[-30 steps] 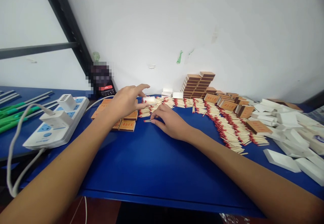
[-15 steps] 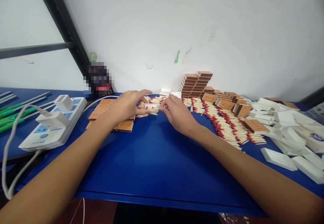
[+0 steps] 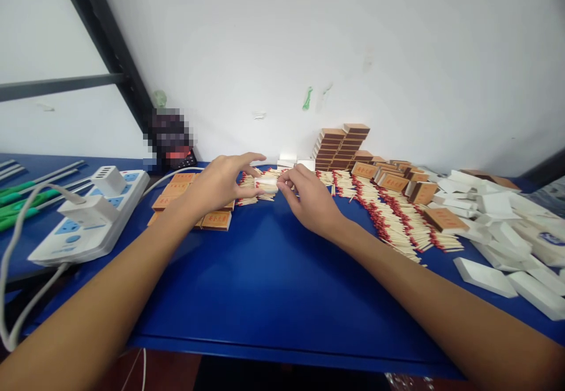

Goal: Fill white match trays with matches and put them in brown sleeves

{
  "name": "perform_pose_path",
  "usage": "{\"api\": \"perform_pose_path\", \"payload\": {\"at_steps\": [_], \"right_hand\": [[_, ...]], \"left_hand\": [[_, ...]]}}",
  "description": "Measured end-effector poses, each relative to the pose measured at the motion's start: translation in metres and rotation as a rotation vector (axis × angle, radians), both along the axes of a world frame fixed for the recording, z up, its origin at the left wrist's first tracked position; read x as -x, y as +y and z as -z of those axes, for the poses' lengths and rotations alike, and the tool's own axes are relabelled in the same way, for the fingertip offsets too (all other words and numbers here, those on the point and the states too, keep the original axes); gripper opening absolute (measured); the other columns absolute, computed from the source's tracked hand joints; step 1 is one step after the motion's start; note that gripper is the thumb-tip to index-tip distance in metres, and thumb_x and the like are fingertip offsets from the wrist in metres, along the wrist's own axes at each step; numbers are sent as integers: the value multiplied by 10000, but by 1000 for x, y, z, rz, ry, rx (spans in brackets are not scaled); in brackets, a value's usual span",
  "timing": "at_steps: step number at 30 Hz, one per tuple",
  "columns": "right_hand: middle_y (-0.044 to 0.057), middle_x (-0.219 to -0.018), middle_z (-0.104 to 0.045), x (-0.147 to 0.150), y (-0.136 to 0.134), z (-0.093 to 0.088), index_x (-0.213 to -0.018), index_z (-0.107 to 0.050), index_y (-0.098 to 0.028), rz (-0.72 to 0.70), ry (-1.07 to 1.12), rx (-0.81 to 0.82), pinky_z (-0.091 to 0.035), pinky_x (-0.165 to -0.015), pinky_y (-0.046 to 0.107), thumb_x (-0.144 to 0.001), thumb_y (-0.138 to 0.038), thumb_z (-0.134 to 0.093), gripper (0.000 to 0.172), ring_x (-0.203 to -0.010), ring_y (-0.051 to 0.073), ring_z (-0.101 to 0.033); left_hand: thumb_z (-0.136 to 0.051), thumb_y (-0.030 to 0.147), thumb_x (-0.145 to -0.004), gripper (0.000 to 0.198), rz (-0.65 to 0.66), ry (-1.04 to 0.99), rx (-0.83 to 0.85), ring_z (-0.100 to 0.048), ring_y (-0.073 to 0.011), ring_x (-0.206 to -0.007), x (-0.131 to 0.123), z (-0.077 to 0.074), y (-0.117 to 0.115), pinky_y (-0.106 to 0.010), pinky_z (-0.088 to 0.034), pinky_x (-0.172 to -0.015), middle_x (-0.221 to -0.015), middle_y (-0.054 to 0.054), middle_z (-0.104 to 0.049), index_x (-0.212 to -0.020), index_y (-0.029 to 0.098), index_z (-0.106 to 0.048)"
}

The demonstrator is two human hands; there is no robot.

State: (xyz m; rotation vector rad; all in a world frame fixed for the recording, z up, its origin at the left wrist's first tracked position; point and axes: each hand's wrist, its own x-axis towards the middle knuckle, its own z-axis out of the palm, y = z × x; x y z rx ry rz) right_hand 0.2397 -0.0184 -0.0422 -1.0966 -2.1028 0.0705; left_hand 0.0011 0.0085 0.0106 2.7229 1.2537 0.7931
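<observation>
tray (image 3: pixel 266 185): small, white and open-topped, with thin walls; judged very light and of card-like stiffness, prone to buckle under a hard squeeze.
tray hold points: the two long walls, near one end, were judged the best place to take hold, under light pressure, so that the open top stayed free.
matches inside the tray: pale sticks showed there, with a touch of red at the left end; judged light, stiff and easily snapped, apt to roll.
left grip (image 3: pixel 219 184): held the tray by its left end, thumb at the near side, a finger at the far side, index finger raised clear.
right grip (image 3: pixel 311 199): narrow, thumb and index finger drawn together at the tray's right end; whether sticks or the tray wall lay between them could not be told.
tray position: between both grips, in front of the loose matches (image 3: pixel 247 198), above the far part of the blue counter (image 3: pixel 265 285).
matchboxes (image 3: pixel 176 187): lay beneath and beside the left forearm, near the left grip.
spare trays (image 3: pixel 485 276): lay heaped at the right, well apart from both grips.
</observation>
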Motion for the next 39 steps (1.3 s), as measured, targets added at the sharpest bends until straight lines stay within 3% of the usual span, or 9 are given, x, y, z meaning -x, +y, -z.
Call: {"api": "perform_pose_path", "payload": {"at_steps": [7,15,20,26,33,39], "right_hand": [[61,-969,-606,5,6,14,-992,-695,-191,-78,-117,144,-467,-855,338,-1023,-184,-598,102,-924,208,-592],[85,-1020,-636,8,8,11,-991,-661,-161,-23,-253,206,-482,-873,347,-1032,-186,-598,80,-960,218,-606],[112,-1067,-637,-2,3,6,-1009,-629,-173,11,-374,160,-493,-878,364,-1063,-202,-532,115,-982,238,-620],[113,-1098,-622,-20,-3,0,-1032,-603,-200,24,-350,61,-509,-853,371,-1076,-225,-496,119,-991,249,-623],[145,-1099,-627,-13,-5,-4,-1074,-624,-184,106,-393,-40,-515,-803,378,-1092,-236,-467,167,-1019,282,-622],[143,-1104,-636,-9,-9,-8,-1068,-630,-187,71,-396,-37,-510,-805,375,-1088,-232,-480,158,-1022,277,-616]], "left_hand": [[-821,388,-869,616,-88,34,-43,-762,-286,-1025,8,-4,3,-389,-544,-918,-1131,-74,-825,-1425,224,-610],[-822,317,-866,643,-101,111,-56,-754,-294,-1063,6,0,5,-393,-541,-920,-1152,-81,-820,-1456,217,-588],[-834,339,-868,667,-48,123,-62,-745,-294,-1085,7,5,8,-402,-537,-926,-1163,-77,-820,-1474,225,-577],[-876,352,-828,717,-24,139,-46,-755,-292,-1072,6,9,9,-391,-541,-913,-1173,-62,-821,-1476,262,-582],[-907,375,-796,710,86,69,22,-777,-286,-1052,-7,11,0,-355,-550,-885,-1147,-47,-831,-1437,248,-628],[-903,404,-791,697,168,-46,101,-797,-252,-996,-16,13,-6,-325,-570,-884,-1110,-33,-839,-1422,266,-640]]}}
